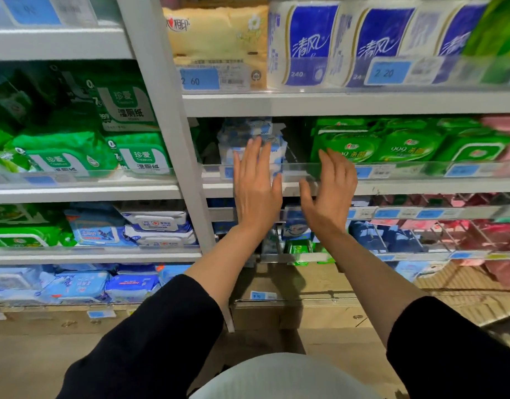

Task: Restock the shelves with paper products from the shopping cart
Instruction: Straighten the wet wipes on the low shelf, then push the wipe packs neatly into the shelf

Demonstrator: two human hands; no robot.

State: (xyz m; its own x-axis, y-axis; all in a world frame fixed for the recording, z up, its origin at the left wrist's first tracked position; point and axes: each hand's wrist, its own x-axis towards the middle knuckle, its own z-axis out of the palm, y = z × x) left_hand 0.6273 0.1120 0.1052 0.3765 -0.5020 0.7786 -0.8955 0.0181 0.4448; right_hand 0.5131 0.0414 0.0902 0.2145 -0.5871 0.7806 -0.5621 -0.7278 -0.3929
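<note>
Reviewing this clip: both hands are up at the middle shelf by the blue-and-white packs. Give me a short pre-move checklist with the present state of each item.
1. Left hand free to push or grasp: ok, fingers straight, holding nothing.
2. Right hand free: ok, fingers relaxed, holding nothing.
3. Blue-and-white packs behind the clear front lip: ok, they sit inside the shelf; whether the left fingertips touch them, cannot tell.
4. Room beside the stack: ok, a dark gap shows between it and the green packs.
5. Stack stands straight: cannot tell, the view is blurred and the hand hides part of it.
6. Shopping cart within reach for the next item: cannot tell, not in view.
</note>
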